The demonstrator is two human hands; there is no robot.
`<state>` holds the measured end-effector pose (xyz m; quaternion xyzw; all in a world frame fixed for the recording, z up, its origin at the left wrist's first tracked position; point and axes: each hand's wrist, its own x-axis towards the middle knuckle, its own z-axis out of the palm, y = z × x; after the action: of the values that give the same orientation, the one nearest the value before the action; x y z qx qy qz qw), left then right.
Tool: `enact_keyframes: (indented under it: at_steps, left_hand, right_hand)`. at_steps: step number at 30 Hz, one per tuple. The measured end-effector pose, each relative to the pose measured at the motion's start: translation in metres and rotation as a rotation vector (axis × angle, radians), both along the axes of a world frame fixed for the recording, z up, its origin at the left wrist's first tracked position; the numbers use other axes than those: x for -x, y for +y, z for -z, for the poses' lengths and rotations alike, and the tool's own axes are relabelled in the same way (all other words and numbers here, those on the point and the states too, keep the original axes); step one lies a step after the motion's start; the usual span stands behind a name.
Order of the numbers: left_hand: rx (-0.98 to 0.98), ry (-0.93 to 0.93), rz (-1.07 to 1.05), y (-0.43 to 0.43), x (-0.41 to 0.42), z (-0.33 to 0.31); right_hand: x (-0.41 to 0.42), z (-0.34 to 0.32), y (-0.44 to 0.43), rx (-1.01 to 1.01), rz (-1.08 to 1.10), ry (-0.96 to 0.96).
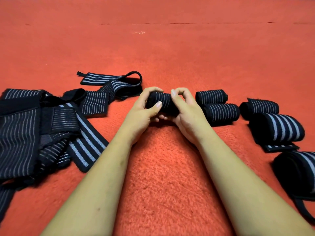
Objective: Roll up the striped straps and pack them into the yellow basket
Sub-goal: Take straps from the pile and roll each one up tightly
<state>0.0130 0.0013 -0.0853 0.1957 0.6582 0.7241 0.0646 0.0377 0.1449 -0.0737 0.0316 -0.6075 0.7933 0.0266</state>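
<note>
Head view: left hand (pixel 141 114) and right hand (pixel 186 114) grip one rolled strap (pixel 162 102) between loose straps (pixel 34 130) leftward and finished rolls (pixel 221 113) rightward; open carpet (pixel 162 53) beyond.

L hand (pixel 144 114) + R hand (pixel 187 114) curled round strap roll (pixel 164 101), forearms fwd

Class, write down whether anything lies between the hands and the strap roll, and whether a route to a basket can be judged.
Nothing does: the left hand and right hand both grip the roll directly. No basket is in view, so that route cannot be judged.
</note>
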Motion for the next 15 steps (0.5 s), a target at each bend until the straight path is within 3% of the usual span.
enact_keyframes:
  at_steps: [6, 15]
  left_hand:
    - [0.042, 0.002, -0.096, 0.004, -0.015, -0.002]
    - [0.049, -0.149, 0.063, 0.052, -0.066, -0.014]
  right_hand:
    - [-0.021, -0.001, 0.012, -0.294, 0.172, -0.010]
    - [-0.085, -0.011, 0.076, -0.403, 0.355, 0.009]
